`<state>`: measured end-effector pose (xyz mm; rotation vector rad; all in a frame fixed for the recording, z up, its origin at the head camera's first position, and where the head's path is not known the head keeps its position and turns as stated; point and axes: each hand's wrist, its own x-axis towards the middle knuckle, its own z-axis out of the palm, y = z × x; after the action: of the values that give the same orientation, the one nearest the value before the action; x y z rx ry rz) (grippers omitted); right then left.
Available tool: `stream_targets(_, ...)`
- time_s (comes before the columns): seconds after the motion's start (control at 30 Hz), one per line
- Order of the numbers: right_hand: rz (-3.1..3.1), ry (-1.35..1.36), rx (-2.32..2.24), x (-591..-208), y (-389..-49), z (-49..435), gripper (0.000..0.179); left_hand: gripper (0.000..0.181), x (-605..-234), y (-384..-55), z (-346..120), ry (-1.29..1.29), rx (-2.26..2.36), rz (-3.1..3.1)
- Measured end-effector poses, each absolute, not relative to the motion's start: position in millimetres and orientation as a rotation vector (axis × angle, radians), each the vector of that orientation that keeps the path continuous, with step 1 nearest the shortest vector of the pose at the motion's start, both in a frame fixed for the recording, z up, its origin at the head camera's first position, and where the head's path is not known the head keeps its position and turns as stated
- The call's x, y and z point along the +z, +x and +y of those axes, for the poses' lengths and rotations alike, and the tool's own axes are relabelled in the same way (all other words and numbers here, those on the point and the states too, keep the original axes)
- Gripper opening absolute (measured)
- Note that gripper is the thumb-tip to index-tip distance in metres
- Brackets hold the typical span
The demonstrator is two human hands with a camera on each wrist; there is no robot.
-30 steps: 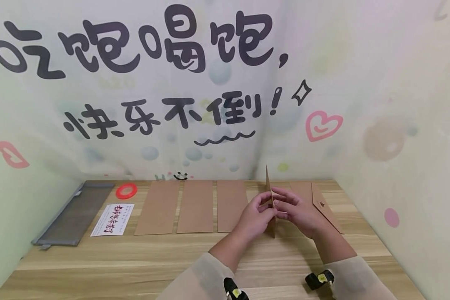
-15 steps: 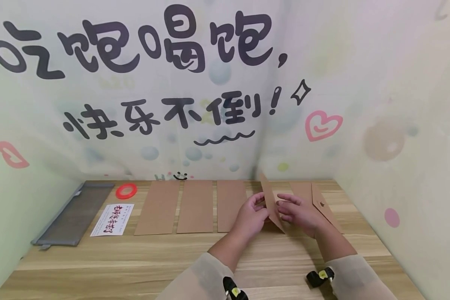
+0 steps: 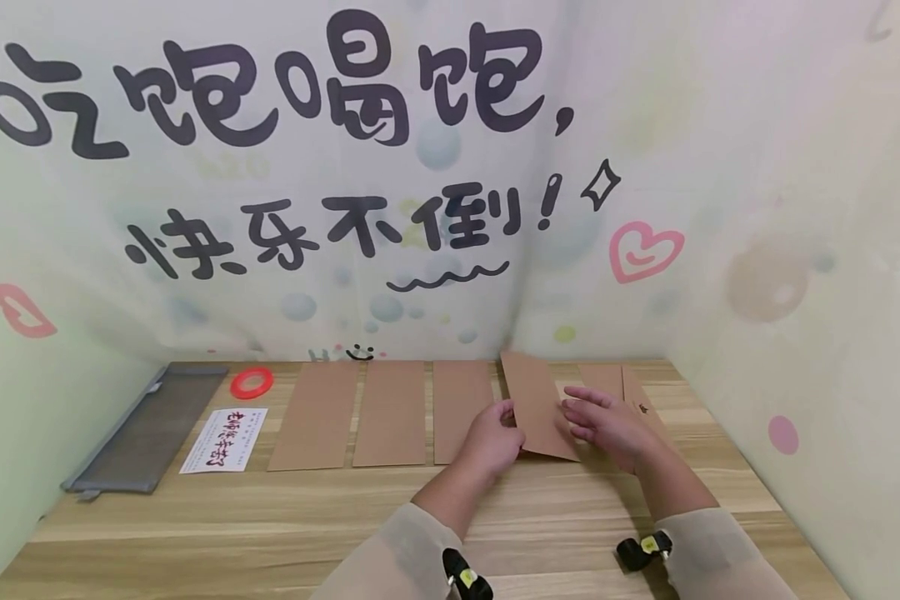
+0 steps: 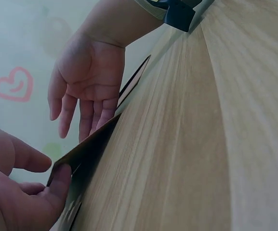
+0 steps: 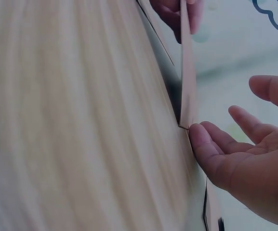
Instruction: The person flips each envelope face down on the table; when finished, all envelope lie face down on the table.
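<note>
A brown kraft envelope (image 3: 538,407) is raised at its left side and slopes down to the right, its lower right corner at the table. My left hand (image 3: 491,440) pinches its left edge, which the left wrist view shows between thumb and fingers. My right hand (image 3: 613,427) is beside the right edge with its fingers extended. In the right wrist view, the right hand's fingertips (image 5: 196,132) meet the lower corner of the envelope. Behind the right hand lies another kraft envelope (image 3: 603,377) with a flap and a small dark mark, partly covered.
Three brown kraft pieces lie in a row to the left: one (image 3: 313,417), a second (image 3: 390,415) and a third (image 3: 456,400). Farther left are a white card (image 3: 223,440) with red writing, a red ring (image 3: 252,383) and a grey mesh pouch (image 3: 146,429). A printed curtain (image 3: 270,325) hangs behind.
The envelope has turned from upright on edge to leaning, its broad face now showing upward. My left hand has moved left and lower with its edge; the right hand has shifted slightly right, fingers loosened.
</note>
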<state>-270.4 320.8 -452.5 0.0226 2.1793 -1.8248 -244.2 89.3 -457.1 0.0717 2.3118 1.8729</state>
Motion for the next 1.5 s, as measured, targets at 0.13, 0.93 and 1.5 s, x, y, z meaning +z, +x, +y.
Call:
stream_targets(0.13,2.189,0.044,-1.827,-454.1,-271.5,322.3,0.064,0.068,-456.5,-242.9,86.6,0.087,1.794,2.365)
stream_targets(0.93,2.176,0.011,-1.865,-443.5,-271.6,336.2,0.067,0.066,-453.3,-235.8,98.3,0.177,1.828,2.365)
stream_targets(1.5,2.292,0.075,-1.883,-435.9,-257.9,403.5,0.070,0.066,-454.8,-225.8,165.9,0.254,1.878,2.173)
